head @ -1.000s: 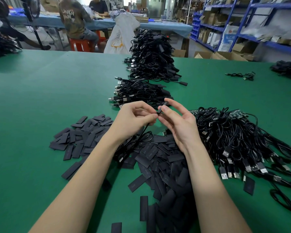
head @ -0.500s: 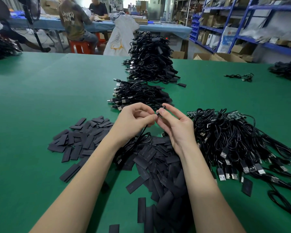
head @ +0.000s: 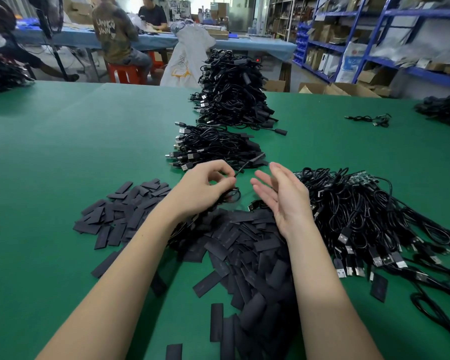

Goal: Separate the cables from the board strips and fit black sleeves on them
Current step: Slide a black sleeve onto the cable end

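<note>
Factory assembly floor: green worktable (head: 89, 141), cable heaps (head: 231, 92), blue stock shelving (head: 374, 35), seated workers (head: 115, 29).

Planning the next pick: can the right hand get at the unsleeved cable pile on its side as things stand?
Probably yes. The right hand is open and holds nothing, and the cable pile lies just beside it on the green table, with nothing between them.

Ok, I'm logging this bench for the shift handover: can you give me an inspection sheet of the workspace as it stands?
Surface: green matte table.
Job's things: loose flat black sleeves; unsleeved black USB cables on green board strips.
Clutter: nothing seen.
Hands: left hand pinches a thin black cable; right hand open, holds nothing.
Cables: two stacked piles of black cables behind the hands.
Surroundings: blue shelving, seated people.
</note>
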A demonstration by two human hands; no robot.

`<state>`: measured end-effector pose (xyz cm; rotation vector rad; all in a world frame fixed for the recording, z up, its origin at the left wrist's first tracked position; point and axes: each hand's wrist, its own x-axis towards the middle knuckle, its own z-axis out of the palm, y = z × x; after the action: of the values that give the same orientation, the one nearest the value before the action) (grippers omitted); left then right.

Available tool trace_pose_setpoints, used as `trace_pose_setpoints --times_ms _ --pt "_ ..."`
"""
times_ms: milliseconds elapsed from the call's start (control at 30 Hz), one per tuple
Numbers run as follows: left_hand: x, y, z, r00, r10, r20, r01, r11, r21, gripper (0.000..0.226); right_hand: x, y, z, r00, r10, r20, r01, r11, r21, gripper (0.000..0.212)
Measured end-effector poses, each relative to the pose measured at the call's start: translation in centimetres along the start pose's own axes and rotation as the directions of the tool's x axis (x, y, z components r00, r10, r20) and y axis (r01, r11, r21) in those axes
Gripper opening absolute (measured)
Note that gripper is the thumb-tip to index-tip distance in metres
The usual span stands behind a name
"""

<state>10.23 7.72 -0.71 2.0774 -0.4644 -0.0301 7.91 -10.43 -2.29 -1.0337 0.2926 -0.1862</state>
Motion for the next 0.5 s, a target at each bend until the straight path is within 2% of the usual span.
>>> trace_pose_setpoints --times_ms 67,100,167,300,400,500 --pt "0.3 0.8 0.0 0.999 0.001 -0.035 -0.005 0.993 -0.117 0.009 0.0 -0.1 -0.2 1.000 0.009 0.003 -0.009 0.999 -0.047 0.016" --pt "0.6 1.1 0.0 0.998 0.021 -0.066 -0.028 0.993 -0.111 0.008 0.0 -0.1 -0.3 1.000 0.013 0.013 -0.012 0.997 -0.070 0.016" --pt "2.0 1.7 -0.3 0.986 0.107 -0.130 -0.099 0.993 0.063 0.007 -0.1 0.0 -0.2 0.999 0.026 0.031 -0.022 0.992 -0.121 0.016" --pt "6.5 2.7 -1.6 0.949 0.238 -0.207 -0.155 0.924 0.350 0.011 -0.3 0.1 0.0 0.997 0.046 0.062 -0.033 0.979 -0.199 0.014" --pt "10.6 2.8 -2.3 0.924 0.291 -0.250 -0.099 0.811 0.577 0.017 -0.3 0.3 0.1 0.996 0.047 0.074 -0.028 0.972 -0.235 0.013" --pt "14.0 2.1 -2.8 0.916 0.301 -0.266 -0.033 0.717 0.696 0.022 -0.2 0.4 0.3 0.995 0.046 0.092 -0.020 0.966 -0.259 0.014"
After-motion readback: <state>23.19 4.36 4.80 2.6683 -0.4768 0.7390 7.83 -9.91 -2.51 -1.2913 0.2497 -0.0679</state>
